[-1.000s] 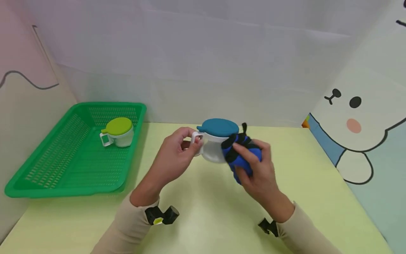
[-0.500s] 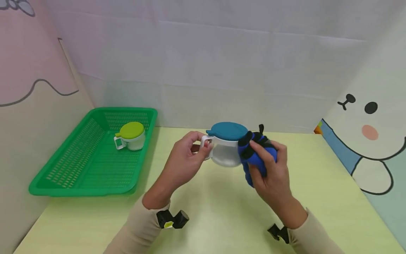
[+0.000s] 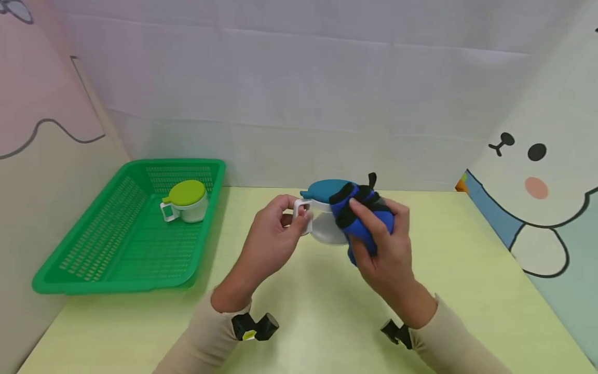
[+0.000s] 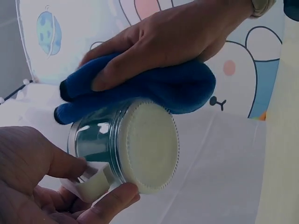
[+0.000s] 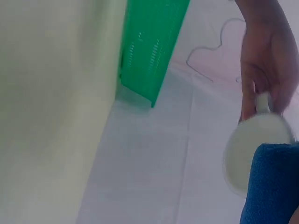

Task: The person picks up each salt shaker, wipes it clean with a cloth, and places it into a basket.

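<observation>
My left hand (image 3: 273,236) grips the white handle of a clear seasoning jar (image 3: 327,231) with a blue lid (image 3: 324,190), held up above the table. A folded blue cloth (image 3: 362,228) with black edging is bunched in my right hand (image 3: 390,254). The cloth lies against the jar's right side and overlaps part of its lid in the head view. Seen in the left wrist view, the jar (image 4: 152,144) shows its pale round base, and the cloth (image 4: 154,86) runs along its upper side. In the right wrist view the cloth (image 5: 273,186) covers part of the base.
A green plastic basket (image 3: 117,284) stands on the left of the pale yellow table (image 3: 299,332). Inside it, near the right wall, sits a similar jar with a lime-green lid (image 3: 187,193). A white sheet (image 3: 308,104) hangs behind, and a wall with cartoon drawings (image 3: 546,208) bounds the right.
The head view has shifted, first right and then slightly back. My right hand has brought the cloth left across the jar, covering more of its lid and side. The left hand keeps its grip.
</observation>
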Action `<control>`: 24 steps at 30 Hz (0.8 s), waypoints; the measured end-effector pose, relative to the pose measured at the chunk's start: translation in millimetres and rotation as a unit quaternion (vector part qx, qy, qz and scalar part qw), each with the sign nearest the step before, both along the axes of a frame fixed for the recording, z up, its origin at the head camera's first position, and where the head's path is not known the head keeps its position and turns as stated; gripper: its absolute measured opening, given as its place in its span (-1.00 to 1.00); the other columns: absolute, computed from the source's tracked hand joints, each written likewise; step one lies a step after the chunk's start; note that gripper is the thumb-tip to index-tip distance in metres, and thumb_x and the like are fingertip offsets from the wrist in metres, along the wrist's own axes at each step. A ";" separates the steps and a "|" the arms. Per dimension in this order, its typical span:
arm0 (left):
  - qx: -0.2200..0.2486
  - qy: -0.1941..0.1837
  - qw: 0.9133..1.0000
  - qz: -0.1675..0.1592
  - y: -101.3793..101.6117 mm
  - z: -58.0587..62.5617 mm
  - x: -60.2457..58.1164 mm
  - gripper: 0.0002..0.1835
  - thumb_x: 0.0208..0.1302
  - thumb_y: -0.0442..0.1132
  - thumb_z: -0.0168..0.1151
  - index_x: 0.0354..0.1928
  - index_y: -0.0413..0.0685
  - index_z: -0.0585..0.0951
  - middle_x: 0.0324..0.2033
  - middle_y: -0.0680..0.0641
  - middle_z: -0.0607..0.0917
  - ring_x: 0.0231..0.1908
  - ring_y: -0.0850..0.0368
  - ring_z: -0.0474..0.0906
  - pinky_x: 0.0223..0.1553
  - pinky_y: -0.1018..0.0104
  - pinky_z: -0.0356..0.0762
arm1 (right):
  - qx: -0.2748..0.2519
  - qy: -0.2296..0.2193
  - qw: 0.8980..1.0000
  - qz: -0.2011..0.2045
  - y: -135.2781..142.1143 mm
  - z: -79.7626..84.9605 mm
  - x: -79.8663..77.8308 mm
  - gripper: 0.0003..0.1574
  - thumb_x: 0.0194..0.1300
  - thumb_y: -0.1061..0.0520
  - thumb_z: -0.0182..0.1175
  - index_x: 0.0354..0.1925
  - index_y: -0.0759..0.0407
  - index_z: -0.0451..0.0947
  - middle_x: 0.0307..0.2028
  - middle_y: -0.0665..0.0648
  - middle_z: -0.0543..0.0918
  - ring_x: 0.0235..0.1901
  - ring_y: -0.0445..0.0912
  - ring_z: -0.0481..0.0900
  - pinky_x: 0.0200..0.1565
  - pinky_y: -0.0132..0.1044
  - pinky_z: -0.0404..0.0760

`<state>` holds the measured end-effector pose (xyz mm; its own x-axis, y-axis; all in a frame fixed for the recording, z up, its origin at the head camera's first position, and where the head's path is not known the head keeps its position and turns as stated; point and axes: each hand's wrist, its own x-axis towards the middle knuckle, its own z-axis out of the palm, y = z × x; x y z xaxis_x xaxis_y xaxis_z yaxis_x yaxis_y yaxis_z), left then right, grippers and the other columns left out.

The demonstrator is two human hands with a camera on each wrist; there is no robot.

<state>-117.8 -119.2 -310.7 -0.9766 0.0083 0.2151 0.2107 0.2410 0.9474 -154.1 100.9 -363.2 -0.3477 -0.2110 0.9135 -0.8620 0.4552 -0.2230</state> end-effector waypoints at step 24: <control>-0.013 0.017 0.999 -0.023 -7.2 8.4 -6.0 -0.79 0.58 -0.26 0.14 0.09 -0.24 0.54 0.06 -0.16 0.47 0.18 -0.10 0.59 0.11 0.04 0.64 | 0.075 0.015 0.995 -0.063 -4.5 10.1 -3.8 -0.58 0.58 -0.08 0.09 0.30 -0.10 0.51 0.12 0.47 0.37 -0.02 0.39 0.54 -0.20 0.34 0.68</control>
<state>-123.7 -126.4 -302.3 -0.9672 0.0598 0.2469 0.2540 0.2554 0.9329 -157.9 96.4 -353.2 -0.3534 -0.3024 0.8853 -0.8013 0.5862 -0.1196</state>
